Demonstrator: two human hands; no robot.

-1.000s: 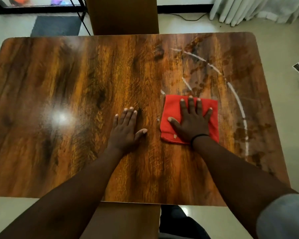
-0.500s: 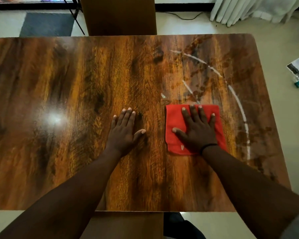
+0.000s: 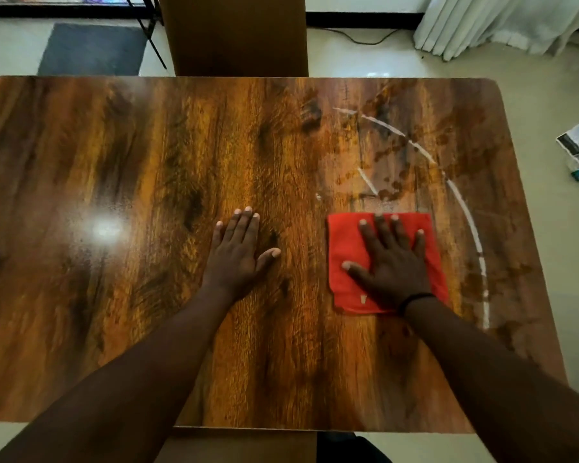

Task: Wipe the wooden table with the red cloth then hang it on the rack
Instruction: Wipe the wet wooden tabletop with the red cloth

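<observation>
glossy wooden table (image 3: pixel 131 182), wet streaks (image 3: pixel 398 162) beyond the red cloth (image 3: pixel 345 248), tiled floor (image 3: pixel 365 58).

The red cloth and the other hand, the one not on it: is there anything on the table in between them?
No. In the head view, only bare wooden table shows between the left hand and the red cloth under the right hand.

Home room, wooden table (image 3: pixel 147 228), curtain (image 3: pixel 502 21), floor mat (image 3: pixel 91 50), tiled floor (image 3: pixel 549 78)
</observation>
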